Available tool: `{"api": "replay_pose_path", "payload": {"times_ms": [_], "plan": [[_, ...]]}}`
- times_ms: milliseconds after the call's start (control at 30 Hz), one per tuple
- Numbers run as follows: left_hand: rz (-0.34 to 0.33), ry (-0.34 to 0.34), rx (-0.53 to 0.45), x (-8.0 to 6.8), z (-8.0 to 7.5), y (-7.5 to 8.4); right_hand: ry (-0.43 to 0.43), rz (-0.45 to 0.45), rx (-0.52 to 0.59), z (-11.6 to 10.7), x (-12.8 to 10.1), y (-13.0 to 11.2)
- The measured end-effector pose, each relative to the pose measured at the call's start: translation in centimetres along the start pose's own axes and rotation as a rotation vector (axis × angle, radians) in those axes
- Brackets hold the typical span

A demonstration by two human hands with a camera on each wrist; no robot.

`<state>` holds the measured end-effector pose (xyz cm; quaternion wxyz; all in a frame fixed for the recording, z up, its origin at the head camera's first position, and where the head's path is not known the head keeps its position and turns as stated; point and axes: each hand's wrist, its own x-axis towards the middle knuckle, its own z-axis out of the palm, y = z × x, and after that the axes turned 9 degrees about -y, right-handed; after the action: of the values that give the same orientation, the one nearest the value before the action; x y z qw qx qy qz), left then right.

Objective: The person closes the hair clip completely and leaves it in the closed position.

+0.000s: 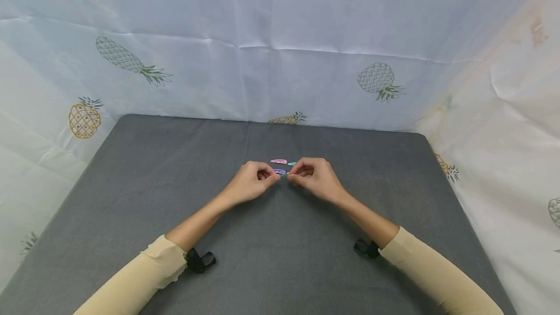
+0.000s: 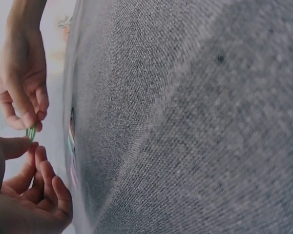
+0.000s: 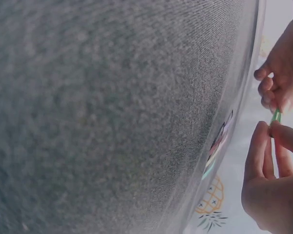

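Note:
A green snap hair clip (image 2: pixel 31 133) is held up off the table between both hands. My left hand (image 1: pixel 251 182) pinches one end of it between thumb and fingers. The other end is pinched by my right hand (image 1: pixel 318 179). Just beyond the fingertips, on the grey cloth, lie a pink hair clip (image 1: pixel 278 161), a purple hair clip (image 1: pixel 279 171) and a teal hair clip (image 1: pixel 291 164). The right fingers partly cover the teal one. From the right wrist view, the green clip stretches between the two sets of fingertips.
A grey cloth-covered table (image 1: pixel 280 256) spreads under both arms. Behind it hangs a white curtain (image 1: pixel 262 81) printed with pineapples, continuing along the sides. Black wrist cameras are strapped near the cuffs, the left camera (image 1: pixel 200 260) and the right camera (image 1: pixel 366 248).

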<state>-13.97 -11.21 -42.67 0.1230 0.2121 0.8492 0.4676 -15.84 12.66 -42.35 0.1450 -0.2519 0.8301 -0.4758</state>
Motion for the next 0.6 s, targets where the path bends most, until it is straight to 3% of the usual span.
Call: {"api": "replay_pose_path", "payload": {"times_ms": [267, 600], "plan": [[-0.016, 0.012, -0.001, 0.2, -0.2, -0.6, -0.043, 0.016, 0.025, 0.0, 0.0, 0.1], [-0.017, 0.023, 0.040, 0.5, -0.5, -1.4, -0.038, 0.032, -0.016, 0.3, 0.8, 0.5]]}}
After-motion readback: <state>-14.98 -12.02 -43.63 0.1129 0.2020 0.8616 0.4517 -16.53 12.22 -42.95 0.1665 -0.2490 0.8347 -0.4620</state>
